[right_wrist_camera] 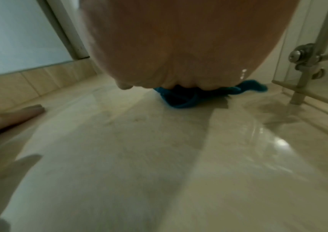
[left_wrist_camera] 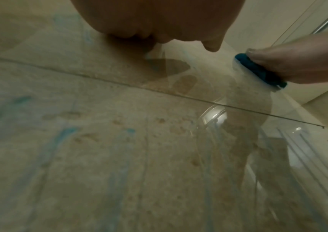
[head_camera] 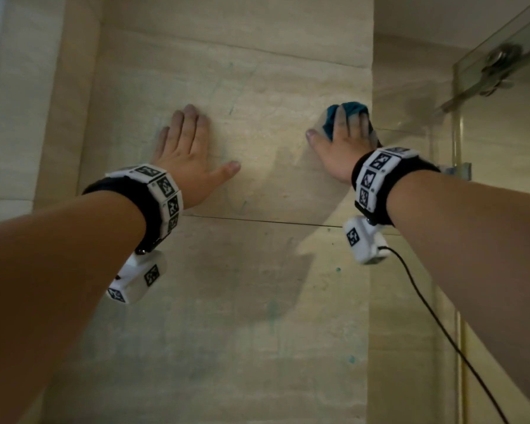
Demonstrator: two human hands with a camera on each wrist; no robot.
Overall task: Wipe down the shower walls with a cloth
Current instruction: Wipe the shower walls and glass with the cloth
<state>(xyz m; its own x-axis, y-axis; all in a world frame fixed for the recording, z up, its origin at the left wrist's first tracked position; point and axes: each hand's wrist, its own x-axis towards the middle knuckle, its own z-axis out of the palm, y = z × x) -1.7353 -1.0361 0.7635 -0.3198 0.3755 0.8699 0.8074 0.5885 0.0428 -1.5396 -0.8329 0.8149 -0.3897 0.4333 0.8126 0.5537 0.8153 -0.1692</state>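
- Cloth (head_camera: 351,113), teal and bunched up, sits under my right hand (head_camera: 341,145) against the beige stone shower wall (head_camera: 257,71), close to the right corner where that wall meets the glass panel (head_camera: 502,123).
- My right fingers (head_camera: 354,125) lie fairly straight over the cloth and press it flat to the wall; my thumb sticks out to the left, touching bare tile. From the right wrist view the cloth (right_wrist_camera: 181,98) pokes out past my fingertips in folds, and a tail of it reaches to the right.
- My left hand (head_camera: 185,148) is flat on the same wall, well to the left of the cloth, fingers straight and close together, thumb spread out toward the right. It holds nothing.
- In the left wrist view the cloth (left_wrist_camera: 258,70) shows as a thin teal edge squeezed between my right hand (left_wrist_camera: 298,62) and the tile.
- Faint teal streaks and dots (head_camera: 351,359) mark the lower tiles; they may be dye or cleaner, I cannot tell which.
- A grout line (head_camera: 257,221) runs across the wall just below both wrists.
- A metal hinge bracket (head_camera: 499,67) sits on the glass panel, far right and above my right hand.
- A black cable (head_camera: 435,319) hangs from the camera unit under my right wrist.
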